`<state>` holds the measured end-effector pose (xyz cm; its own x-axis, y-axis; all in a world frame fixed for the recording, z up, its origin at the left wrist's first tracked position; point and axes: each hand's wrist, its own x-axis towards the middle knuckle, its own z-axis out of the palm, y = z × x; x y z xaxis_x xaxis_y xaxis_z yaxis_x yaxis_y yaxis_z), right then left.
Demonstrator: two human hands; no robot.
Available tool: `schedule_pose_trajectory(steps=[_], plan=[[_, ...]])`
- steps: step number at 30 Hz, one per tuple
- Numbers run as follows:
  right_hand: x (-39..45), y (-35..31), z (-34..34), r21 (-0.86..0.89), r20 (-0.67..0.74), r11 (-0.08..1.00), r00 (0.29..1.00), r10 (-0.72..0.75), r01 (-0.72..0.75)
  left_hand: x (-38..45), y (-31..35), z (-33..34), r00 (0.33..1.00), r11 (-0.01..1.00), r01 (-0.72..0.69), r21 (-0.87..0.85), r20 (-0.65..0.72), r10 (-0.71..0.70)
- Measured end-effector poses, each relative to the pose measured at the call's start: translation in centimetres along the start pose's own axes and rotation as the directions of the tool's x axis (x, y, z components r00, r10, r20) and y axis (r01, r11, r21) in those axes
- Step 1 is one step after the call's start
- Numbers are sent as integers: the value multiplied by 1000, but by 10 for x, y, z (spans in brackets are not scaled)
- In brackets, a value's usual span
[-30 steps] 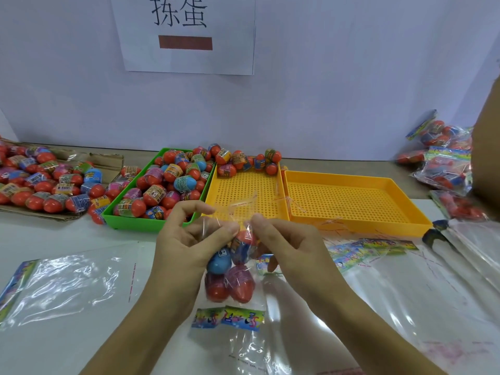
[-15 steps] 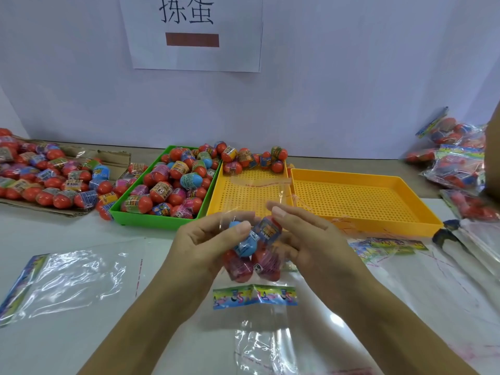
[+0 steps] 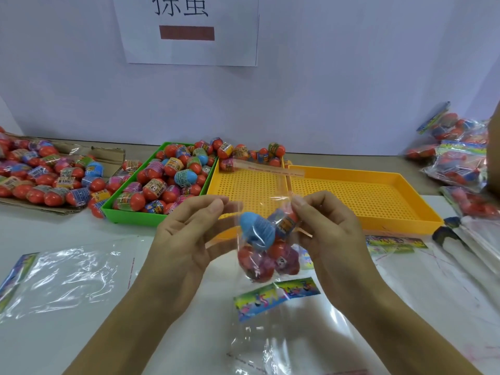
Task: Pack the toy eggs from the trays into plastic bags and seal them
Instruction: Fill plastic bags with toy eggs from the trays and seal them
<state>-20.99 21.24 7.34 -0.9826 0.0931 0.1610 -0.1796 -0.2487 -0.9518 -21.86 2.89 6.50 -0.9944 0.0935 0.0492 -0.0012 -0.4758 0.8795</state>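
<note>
A head-worn camera looks down on a white table (image 3: 67, 347) set against a pale wall; two bare hands are raised at the centre of the view, holding a small clear plastic bag (image 3: 266, 239) between them above the tabletop; the bag holds several toy eggs (image 3: 259, 234), a blue one on top and red ones below, and hangs with its printed header card (image 3: 276, 296) at its lower end, toward 6 o'clock; the bag's open flap, with a red-printed strip, stands up toward 12 o'clock in front of the trays.

The left hand (image 3: 184, 244), at 9 o'clock from the bag, has its fingers gently curled, the thumb and fingertips touching the bag's left edge; the right hand (image 3: 332, 234), at 3 o'clock from the bag, pinches the plastic near the bag's top between thumb and forefinger.

Behind the hands, at 12 o'clock, lie two yellow perforated trays (image 3: 392, 185) side by side; the left one carries a cluster of eggs along its far edge only; at 10 o'clock sits a green tray (image 3: 130, 216) heaped with red eggs in coloured wrappers; at 9 o'clock more eggs are piled on flattened cardboard (image 3: 108, 155).

An empty clear bag (image 3: 62, 280) lies flat at 8 o'clock; more flat bags lie at 6 o'clock and 4 o'clock; filled bags of eggs (image 3: 457, 158) are stacked at 2 o'clock; a paper sign (image 3: 189, 31) with dark characters and a brown bar hangs on the wall at 12 o'clock.
</note>
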Motion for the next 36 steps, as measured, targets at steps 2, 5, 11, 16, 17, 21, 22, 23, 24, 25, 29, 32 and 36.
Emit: schedule_pose_trajectory(steps=[2, 5, 11, 16, 17, 21, 22, 23, 24, 25, 29, 32, 36], plan=[[-2, 1, 0, -109, -6, 991, 997, -83, 81, 0, 0, 0, 1000, 1000, 14, 13, 2, -14], [-5, 5, 1, -207, -16, 969, 990, -138, 132, -1, -5, 5, 998, 996, 44, 72, 41, -47], [-5, 2, 2, -242, 71, 970, 997, -4, 21, -2, -12, 4, 999, 980, 2, 197, 49, -12], [-3, 4, 1, -237, 102, 971, 995, 25, -1, -3, -9, 4, 999, 978, 21, 206, 44, -31], [-3, 4, 1, -222, 94, 975, 995, 30, -9, -3, -8, 5, 999, 981, 24, 190, 31, -30], [-2, 6, 1, -154, 108, 987, 992, 66, -49, -3, -7, 7, 1000, 996, 13, 84, 4, -13], [-3, 6, 2, -139, 124, 988, 989, 85, -68, -3, -6, 6, 1000, 997, 13, 72, -5, -13], [-3, 7, 2, -126, 139, 988, 985, 106, -88, -2, -6, 6, 1000, 998, 15, 67, -15, -14], [-4, 7, 3, -119, 141, 987, 982, 123, -107, -2, -5, 5, 1000, 997, 15, 72, -25, -13], [-4, 8, 3, -122, 126, 986, 984, 127, -112, -1, -5, 4, 999, 996, 17, 92, -32, -14], [-8, 8, 1, -492, -55, 843, 958, -281, 219, -2, -4, -1, 1000, 948, -31, 318, 13, 28], [-14, 8, 1, -677, 195, 431, 710, -676, 597, -7, -3, 2, 987, 901, -122, 416, 145, 66], [-17, 12, 5, -712, 341, 278, 663, -666, 645, -13, -6, 6, 957, 849, -207, 486, 281, 72]])
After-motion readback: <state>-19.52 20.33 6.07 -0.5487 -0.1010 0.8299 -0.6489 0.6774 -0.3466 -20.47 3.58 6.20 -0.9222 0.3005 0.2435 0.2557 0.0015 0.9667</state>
